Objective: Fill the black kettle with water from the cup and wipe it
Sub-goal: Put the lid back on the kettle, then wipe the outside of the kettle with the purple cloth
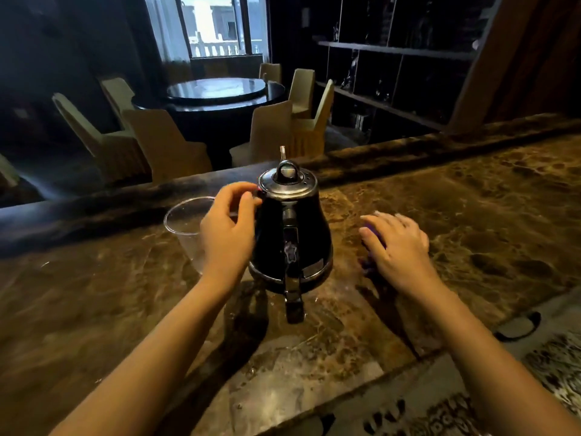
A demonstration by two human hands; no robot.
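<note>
A black kettle (290, 234) stands lid-on near the worktop's (471, 199) far edge, a clear cup (185, 228) just left. The left hand (228, 228), fingers curled, touches its lid rim; the right hand (399, 243) presses spread fingers onto a purple cloth (372, 250).

**Dim dining room behind a marble counter**

A brown veined marble counter (471, 199) runs across the foreground. Beyond it stands a round dark dining table (207, 100) with a glass turntable (217, 88), ringed by pale covered chairs (163, 143). Daylight enters through a window (217, 25) at the back, flanked by sheer curtains (163, 26). Dark open shelving (393, 58) fills the right wall.
</note>
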